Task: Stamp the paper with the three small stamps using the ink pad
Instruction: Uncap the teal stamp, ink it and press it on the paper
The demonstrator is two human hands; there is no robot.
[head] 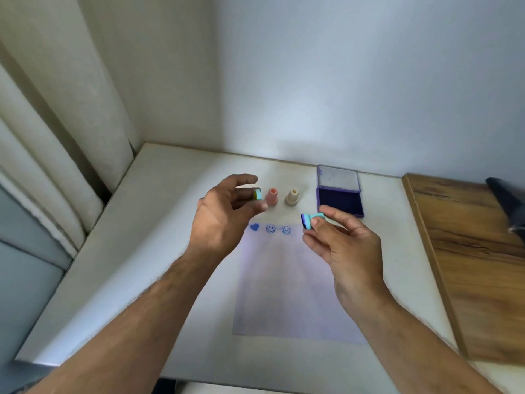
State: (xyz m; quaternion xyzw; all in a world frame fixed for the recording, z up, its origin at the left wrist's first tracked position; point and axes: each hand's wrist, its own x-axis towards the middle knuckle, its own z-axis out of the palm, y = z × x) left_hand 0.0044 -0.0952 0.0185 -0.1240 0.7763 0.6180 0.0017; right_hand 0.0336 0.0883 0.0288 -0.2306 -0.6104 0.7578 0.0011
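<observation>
Teal stamp and its cap, held above the paper (289, 282).
The right hand (345, 248) pinches the teal stamp (312, 220); the left hand (224, 214) pinches its cap (257, 194), over a white table (127, 251) by a wall.

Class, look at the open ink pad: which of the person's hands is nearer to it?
The right hand, gripping the teal stamp, hovers just in front of the ink pad. The left hand, holding the stamp's cap, is well off to its left, beyond the two standing stamps.

Two stamps (272, 196) and the open ink pad (339, 191) are lining the table's (159, 251) far edge; a board (468, 265) is blocking the right, a curtain (56, 166) seemingly crowding the left. The paper (284, 288) is lying flat between, open to approach.
</observation>
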